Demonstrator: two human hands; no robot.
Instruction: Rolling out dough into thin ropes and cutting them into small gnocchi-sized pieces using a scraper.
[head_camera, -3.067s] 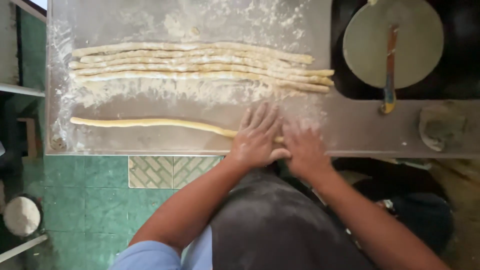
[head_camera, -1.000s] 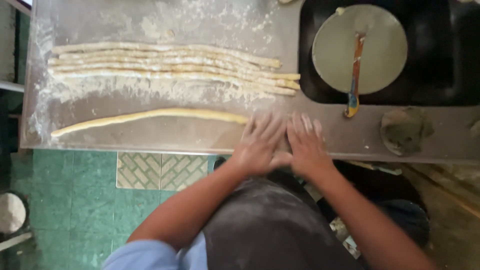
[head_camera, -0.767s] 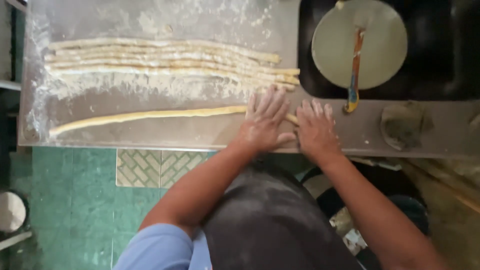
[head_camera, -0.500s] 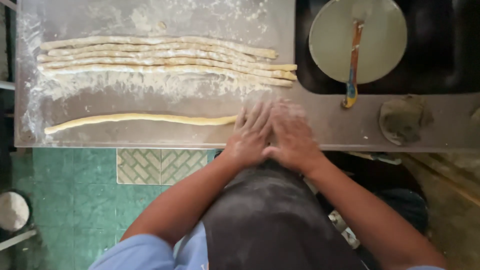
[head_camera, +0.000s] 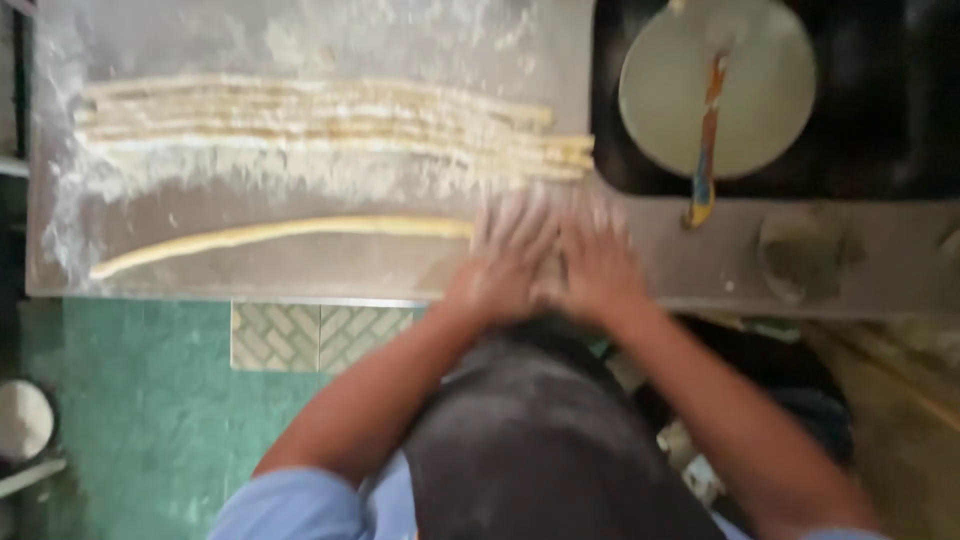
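Left hand (head_camera: 510, 255) and right hand (head_camera: 595, 262) lie flat, fingers spread, side by side on the right end of a long thin pale-yellow dough rope (head_camera: 280, 235); neither grips it. Rope stretches leftward across the floured grey metal tabletop (head_camera: 300, 30). Bundle of similar floured dough ropes (head_camera: 320, 125) lies farther back, apart.

I see a row of long dough ropes (head_camera: 330, 125), a round lid (head_camera: 716, 85) with a knife (head_camera: 706, 150), and green floor (head_camera: 140, 420).
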